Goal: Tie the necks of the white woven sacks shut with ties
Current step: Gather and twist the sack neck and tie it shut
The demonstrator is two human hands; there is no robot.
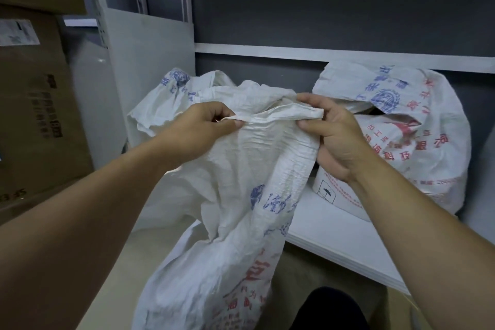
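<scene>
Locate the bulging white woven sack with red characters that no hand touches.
Head view, right side: the bulging sack sits on the white shelf board, behind the right hand and right of the held white sack.

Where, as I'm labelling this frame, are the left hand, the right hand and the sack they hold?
left hand point(202, 130): head view, back of the hand.
right hand point(337, 142): head view, back of the hand.
held sack point(257, 169): head view, crumpled front cloth below the rim.
</scene>
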